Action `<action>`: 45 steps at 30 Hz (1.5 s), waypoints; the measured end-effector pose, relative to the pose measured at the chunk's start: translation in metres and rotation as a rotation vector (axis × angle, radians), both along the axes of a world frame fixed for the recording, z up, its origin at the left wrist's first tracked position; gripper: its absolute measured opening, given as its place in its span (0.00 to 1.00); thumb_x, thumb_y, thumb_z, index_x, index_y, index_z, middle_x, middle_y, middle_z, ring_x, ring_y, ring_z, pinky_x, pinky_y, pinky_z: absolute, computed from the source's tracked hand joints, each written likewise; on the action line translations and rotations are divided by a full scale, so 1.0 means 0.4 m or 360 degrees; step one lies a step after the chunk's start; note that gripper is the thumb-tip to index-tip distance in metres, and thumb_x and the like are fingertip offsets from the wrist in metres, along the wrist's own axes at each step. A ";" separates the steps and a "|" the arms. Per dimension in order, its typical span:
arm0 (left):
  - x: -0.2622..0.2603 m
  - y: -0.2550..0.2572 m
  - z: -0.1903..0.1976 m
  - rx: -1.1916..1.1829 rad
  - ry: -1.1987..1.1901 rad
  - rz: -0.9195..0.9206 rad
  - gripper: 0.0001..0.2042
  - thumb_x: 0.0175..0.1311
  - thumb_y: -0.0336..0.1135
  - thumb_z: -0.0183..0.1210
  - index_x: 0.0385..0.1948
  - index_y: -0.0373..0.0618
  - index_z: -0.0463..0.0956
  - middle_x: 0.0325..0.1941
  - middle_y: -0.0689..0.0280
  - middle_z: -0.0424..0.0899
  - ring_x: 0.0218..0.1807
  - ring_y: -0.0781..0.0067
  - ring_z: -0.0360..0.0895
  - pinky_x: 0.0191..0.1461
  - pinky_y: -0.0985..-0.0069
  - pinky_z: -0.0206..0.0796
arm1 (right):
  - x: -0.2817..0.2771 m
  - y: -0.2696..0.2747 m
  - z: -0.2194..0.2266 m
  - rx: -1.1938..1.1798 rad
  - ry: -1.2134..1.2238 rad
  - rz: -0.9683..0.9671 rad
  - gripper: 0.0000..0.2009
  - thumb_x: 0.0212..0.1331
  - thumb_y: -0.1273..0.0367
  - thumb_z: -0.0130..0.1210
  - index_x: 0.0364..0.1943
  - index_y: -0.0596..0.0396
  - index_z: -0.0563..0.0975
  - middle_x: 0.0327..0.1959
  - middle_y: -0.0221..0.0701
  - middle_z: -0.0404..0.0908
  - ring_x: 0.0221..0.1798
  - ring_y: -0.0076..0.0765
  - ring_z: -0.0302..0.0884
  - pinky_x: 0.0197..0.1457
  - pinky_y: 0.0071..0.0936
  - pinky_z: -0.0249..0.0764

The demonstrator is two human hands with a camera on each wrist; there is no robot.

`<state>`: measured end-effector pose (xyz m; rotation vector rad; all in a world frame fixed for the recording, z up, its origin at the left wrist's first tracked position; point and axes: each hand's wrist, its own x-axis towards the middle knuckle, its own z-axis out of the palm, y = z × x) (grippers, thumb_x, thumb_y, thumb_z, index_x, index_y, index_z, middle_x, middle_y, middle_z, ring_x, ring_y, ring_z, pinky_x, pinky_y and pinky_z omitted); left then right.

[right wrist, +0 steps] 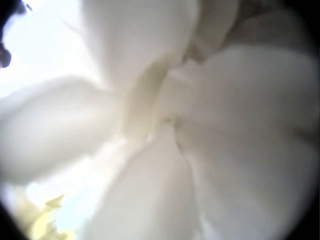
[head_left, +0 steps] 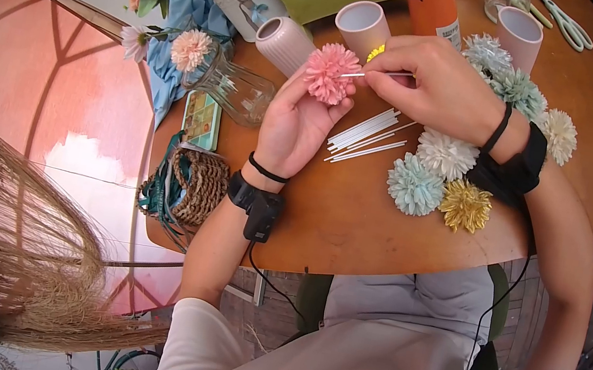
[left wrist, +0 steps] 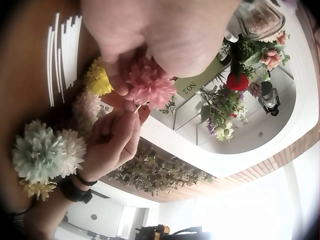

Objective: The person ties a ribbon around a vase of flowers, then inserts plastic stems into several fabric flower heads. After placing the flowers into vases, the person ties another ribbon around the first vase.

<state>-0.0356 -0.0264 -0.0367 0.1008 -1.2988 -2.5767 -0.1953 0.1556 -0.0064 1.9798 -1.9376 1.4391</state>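
Note:
My left hand (head_left: 295, 128) holds a pink pompom-like artificial flower (head_left: 331, 73), its fingers around the lower petals. Between thumb and fingertips, my right hand (head_left: 433, 82) pinches a thin white stick (head_left: 354, 75), whose tip overlaps the flower in the head view. The left wrist view shows the same pink flower (left wrist: 150, 85) beneath the left palm, with the right hand (left wrist: 114, 137) close beside it. Several loose white sticks (head_left: 365, 132) lie on the table below the hands. White petals (right wrist: 240, 100) fill the right wrist view and hide the right hand there.
Near my right forearm lie white (head_left: 446, 155), pale blue (head_left: 416, 185) and gold (head_left: 465, 206) flowers. Pink cups (head_left: 362, 25), a ribbed vase (head_left: 283, 42) and an orange container (head_left: 427, 7) stand behind. A glass vase (head_left: 237, 93) and woven basket (head_left: 198, 188) are left; scissors (head_left: 570, 27) lie far right.

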 end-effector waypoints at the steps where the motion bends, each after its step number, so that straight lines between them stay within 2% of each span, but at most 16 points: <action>1: -0.001 0.001 0.001 -0.0016 0.0008 0.0012 0.18 0.79 0.36 0.46 0.64 0.39 0.67 0.61 0.56 0.77 0.56 0.64 0.78 0.59 0.68 0.74 | -0.001 0.000 -0.001 0.0002 0.0010 -0.0005 0.10 0.60 0.67 0.57 0.36 0.60 0.85 0.30 0.44 0.84 0.33 0.52 0.81 0.39 0.38 0.77; 4: 0.000 0.009 0.008 -0.0131 0.0041 0.0061 0.17 0.80 0.35 0.47 0.64 0.38 0.67 0.62 0.56 0.77 0.58 0.64 0.78 0.61 0.68 0.74 | -0.003 0.000 -0.002 0.0000 0.0042 -0.0021 0.10 0.59 0.68 0.58 0.36 0.60 0.85 0.31 0.44 0.84 0.34 0.52 0.82 0.40 0.38 0.78; 7: 0.000 0.018 0.012 -0.0294 0.0020 0.0165 0.21 0.78 0.34 0.48 0.67 0.36 0.64 0.68 0.55 0.73 0.61 0.64 0.76 0.64 0.69 0.70 | -0.004 -0.001 -0.004 -0.0018 0.0076 -0.0035 0.10 0.59 0.68 0.58 0.36 0.60 0.85 0.32 0.44 0.85 0.35 0.52 0.83 0.41 0.38 0.78; 13: -0.005 0.024 0.010 -0.0510 0.0062 0.0337 0.19 0.78 0.33 0.49 0.66 0.35 0.66 0.67 0.54 0.74 0.66 0.65 0.75 0.70 0.68 0.66 | -0.006 -0.002 -0.007 -0.0033 0.0095 -0.0043 0.10 0.59 0.69 0.57 0.35 0.61 0.85 0.32 0.44 0.85 0.35 0.52 0.83 0.41 0.38 0.79; 25: -0.009 0.023 -0.009 -0.0622 0.0137 0.0558 0.13 0.78 0.35 0.52 0.57 0.38 0.69 0.61 0.58 0.78 0.61 0.68 0.77 0.67 0.67 0.69 | -0.008 -0.007 -0.018 -0.0021 0.0059 -0.0105 0.10 0.63 0.67 0.57 0.38 0.56 0.86 0.26 0.46 0.82 0.29 0.53 0.81 0.36 0.40 0.78; 28: -0.012 0.023 -0.002 -0.0688 0.0111 0.0631 0.09 0.78 0.34 0.54 0.52 0.41 0.69 0.53 0.64 0.80 0.53 0.75 0.78 0.60 0.74 0.70 | -0.006 -0.004 -0.014 0.0008 0.0057 -0.0110 0.10 0.64 0.67 0.57 0.39 0.55 0.86 0.25 0.46 0.82 0.29 0.53 0.81 0.35 0.40 0.77; 37: -0.010 0.025 0.002 -0.0584 0.0126 0.0556 0.08 0.77 0.32 0.54 0.50 0.40 0.70 0.50 0.63 0.82 0.54 0.75 0.79 0.61 0.73 0.71 | -0.007 -0.003 -0.014 -0.0001 0.0043 -0.0046 0.10 0.65 0.66 0.57 0.39 0.55 0.86 0.25 0.45 0.82 0.29 0.53 0.81 0.36 0.40 0.77; 45: -0.002 0.007 0.001 -0.0732 0.0128 0.0609 0.07 0.77 0.31 0.55 0.48 0.40 0.71 0.49 0.63 0.83 0.50 0.77 0.81 0.57 0.74 0.74 | -0.007 0.003 -0.010 0.0075 0.0099 -0.0023 0.09 0.65 0.67 0.56 0.41 0.54 0.86 0.27 0.45 0.83 0.31 0.53 0.82 0.38 0.42 0.78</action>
